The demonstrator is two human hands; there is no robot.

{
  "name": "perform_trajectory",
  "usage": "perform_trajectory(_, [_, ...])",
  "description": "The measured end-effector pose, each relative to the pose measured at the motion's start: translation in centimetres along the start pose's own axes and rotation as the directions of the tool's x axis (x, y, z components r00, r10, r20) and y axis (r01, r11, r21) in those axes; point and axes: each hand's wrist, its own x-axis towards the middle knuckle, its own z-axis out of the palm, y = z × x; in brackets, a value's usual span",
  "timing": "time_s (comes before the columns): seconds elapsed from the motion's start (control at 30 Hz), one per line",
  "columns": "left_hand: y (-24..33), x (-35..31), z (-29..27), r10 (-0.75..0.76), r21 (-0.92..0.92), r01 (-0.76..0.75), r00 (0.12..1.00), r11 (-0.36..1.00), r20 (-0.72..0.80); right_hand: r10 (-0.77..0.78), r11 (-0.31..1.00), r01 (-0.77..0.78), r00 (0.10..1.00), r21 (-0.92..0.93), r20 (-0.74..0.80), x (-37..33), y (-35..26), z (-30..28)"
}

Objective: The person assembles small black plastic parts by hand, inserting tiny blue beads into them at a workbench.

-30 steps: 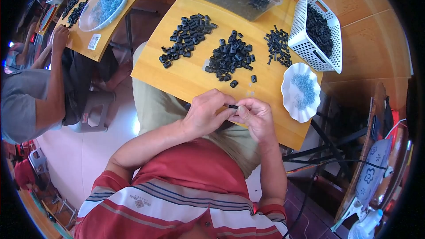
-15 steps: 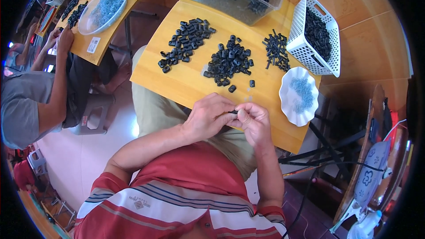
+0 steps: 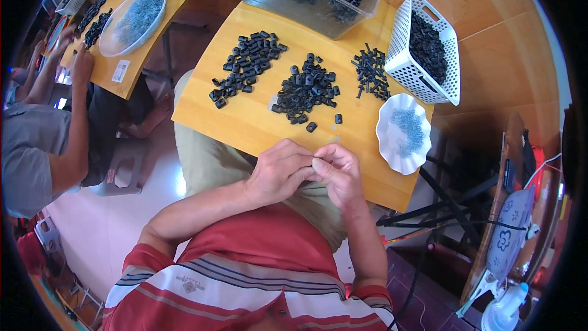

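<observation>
Just off the table's front edge, over my lap, my left hand [image 3: 283,173] and my right hand [image 3: 340,176] meet at the fingertips. Both are closed in a pinch, and whatever lies between them is hidden by the fingers. Beyond them on the yellow wooden table [image 3: 236,127] is a heap of short black plastic sleeves [image 3: 306,89], with a few loose ones at its near side. Another spread of similar black pieces [image 3: 248,61] lies to its left. Thin black stick-like parts [image 3: 371,72] form a pile on the right. A white scalloped dish [image 3: 387,147] carries small clear bluish pieces [image 3: 408,130].
A clear plastic bin [image 3: 294,9] of black parts stands at the far edge. Right of it is a white perforated basket [image 3: 450,43], also filled with black parts. At left, another person [image 3: 46,147] sits by a second table [image 3: 122,89]. A fan [image 3: 505,309] is at lower right.
My hands stay pinched together over my lap. A small black part that showed between the fingertips is now covered. The whole view has shifted slightly, and the neighbour's hands have moved.
</observation>
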Motion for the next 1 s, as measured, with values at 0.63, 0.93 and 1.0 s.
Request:
perform_trajectory(0.63, [0.1, -1.3, 0.6, -0.096, -0.068, 0.095, 0.995, 0.993, -0.022, -0.861, 0.328, 0.125, 0.447, -0.936, -0.242, 6.9, -19.4, -3.9])
perform_trajectory(0.93, [0.0, -1.0, 0.6, -0.122, -0.044, 0.121, 0.992, 0.992, -0.022, -0.496, 0.316, 0.197, 0.868, -0.928, 0.015, 8.0, -12.1, -5.2])
perform_trajectory(1.0, [-0.2, -1.0, 0.7, -0.105, -0.035, 0.105, 0.994, 0.994, -0.009, -0.426, 0.340, 0.205, 0.903, -0.918, 0.044, 7.9, -9.3, -3.9])
